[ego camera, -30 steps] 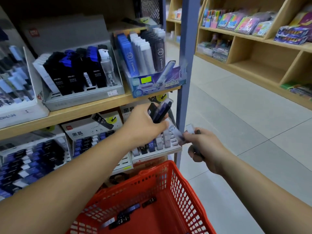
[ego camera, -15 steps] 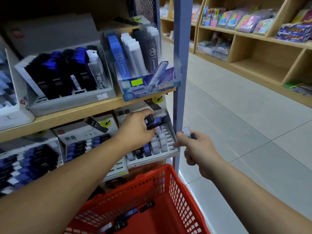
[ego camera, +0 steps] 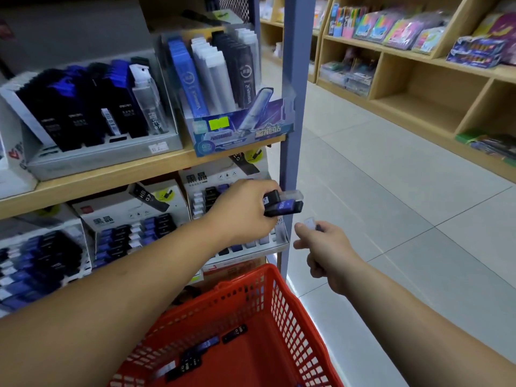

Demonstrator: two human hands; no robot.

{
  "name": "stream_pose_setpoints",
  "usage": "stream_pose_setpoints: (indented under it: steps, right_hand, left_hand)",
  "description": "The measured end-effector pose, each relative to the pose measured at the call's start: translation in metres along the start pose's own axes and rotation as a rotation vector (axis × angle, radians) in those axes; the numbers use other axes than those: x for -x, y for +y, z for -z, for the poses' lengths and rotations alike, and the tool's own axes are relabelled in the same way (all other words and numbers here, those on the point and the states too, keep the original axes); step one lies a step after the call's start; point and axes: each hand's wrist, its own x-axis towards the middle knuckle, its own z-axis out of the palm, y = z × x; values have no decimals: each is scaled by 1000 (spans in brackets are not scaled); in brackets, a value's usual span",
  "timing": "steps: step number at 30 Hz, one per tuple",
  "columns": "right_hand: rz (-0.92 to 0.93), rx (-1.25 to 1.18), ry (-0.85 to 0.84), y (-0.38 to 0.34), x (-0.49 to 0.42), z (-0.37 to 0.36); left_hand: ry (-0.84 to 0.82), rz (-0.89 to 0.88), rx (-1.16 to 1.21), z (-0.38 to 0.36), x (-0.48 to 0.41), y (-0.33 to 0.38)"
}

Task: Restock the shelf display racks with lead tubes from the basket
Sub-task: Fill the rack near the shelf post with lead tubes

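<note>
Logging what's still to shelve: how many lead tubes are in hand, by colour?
Clear plastic lead tubes: 2, one in the left hand, one in the right hand
Blue HB-marked lead tube: 1, left hand
Black lead tube: 1, left hand
Total: 4

A pale tiled floor (ego camera: 391, 208) runs past a wooden cubby shelving unit (ego camera: 418, 113). Colourful stationery packets (ego camera: 391, 29) lean along its top tier, and clear-wrapped packs (ego camera: 346, 74) fill the left compartment beneath.
</note>
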Motion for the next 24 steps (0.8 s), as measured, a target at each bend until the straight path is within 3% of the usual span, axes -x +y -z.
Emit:
stream_pose_setpoints:
  steps: [15, 24]
  right_hand:
    - [-176, -181, -140, 6, -2, 8]
    - [-61, -457, -167, -17, 3, 13]
  left_hand:
    - [-73, 93, -120, 0, -4, 2]
    - [-289, 191, -211, 4, -26, 27]
